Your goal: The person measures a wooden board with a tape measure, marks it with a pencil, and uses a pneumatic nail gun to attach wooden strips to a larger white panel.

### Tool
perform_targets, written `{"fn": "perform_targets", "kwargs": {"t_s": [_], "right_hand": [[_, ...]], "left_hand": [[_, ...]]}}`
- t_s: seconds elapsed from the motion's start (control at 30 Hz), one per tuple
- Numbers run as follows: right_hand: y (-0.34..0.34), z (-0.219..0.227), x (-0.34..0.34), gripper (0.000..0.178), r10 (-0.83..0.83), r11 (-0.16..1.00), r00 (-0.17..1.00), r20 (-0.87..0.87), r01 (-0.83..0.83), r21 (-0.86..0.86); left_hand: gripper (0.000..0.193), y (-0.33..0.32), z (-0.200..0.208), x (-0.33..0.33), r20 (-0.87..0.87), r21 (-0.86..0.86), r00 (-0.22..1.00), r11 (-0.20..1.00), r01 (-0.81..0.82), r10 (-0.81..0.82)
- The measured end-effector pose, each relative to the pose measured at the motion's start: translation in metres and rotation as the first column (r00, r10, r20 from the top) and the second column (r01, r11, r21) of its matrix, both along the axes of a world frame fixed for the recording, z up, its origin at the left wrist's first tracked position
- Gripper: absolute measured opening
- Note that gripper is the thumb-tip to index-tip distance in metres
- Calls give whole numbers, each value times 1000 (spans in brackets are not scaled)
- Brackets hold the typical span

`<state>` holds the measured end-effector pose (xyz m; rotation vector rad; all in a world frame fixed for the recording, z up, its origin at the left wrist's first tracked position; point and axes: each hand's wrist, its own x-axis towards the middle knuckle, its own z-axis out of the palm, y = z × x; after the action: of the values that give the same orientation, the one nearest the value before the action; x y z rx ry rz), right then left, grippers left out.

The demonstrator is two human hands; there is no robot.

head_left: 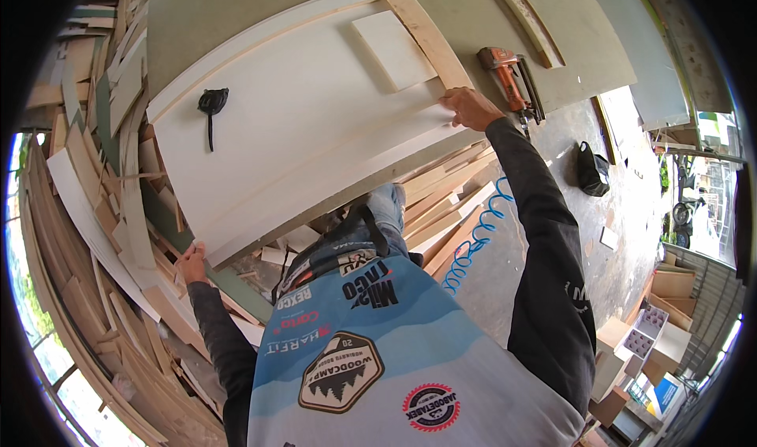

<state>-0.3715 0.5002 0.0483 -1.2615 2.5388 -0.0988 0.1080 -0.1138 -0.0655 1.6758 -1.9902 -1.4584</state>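
A large white panel (pixel 268 124) lies on the worktable in front of me, edged with wooden strips. A long white strip (pixel 339 180) runs along its near edge. My left hand (pixel 192 264) is closed on the strip's left end, at the panel's near corner. At the other end my right hand (pixel 471 109) grips the strip with bent fingers, close to a bare wood strip (pixel 418 33) on the panel's right side. A small white board (pixel 393 51) rests on the panel. A black object with a strap (pixel 212 102), its kind unclear, lies farther left.
An orange nail gun (pixel 505 78) lies on the worktable (pixel 576 76) right of the panel. Its blue coiled hose (pixel 471 246) hangs beside me. Wood offcuts (pixel 95 203) crowd the left side, with more boards (pixel 445 187) below the table. A black bag (pixel 591 169) stands at right.
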Motion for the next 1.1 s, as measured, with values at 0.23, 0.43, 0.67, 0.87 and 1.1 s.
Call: {"fn": "perform_targets", "kwargs": {"t_s": [0.23,0.43,0.67,0.87,1.1], "right_hand": [[-3,-2,-5,46,14,999,999,29,-15,41],[4,-6,1,46,70,998,995,-72,-70,-3],[-8,5,17,37,19,1000,994,-107,-20,-10],[-26,12,19,15,-243,970,966,91,244,0],[-18,5,25,17,-154,987,988,26,153,44]], "left_hand": [[46,-15,-23,17,-22,-50,998,997,58,-60],[50,-7,-19,9,4,-38,999,998,49,-49],[41,3,-26,9,-2,-127,998,990,62,-63],[38,33,36,-11,49,-204,999,979,19,-10],[41,34,36,-17,107,-196,994,980,25,-4]]}}
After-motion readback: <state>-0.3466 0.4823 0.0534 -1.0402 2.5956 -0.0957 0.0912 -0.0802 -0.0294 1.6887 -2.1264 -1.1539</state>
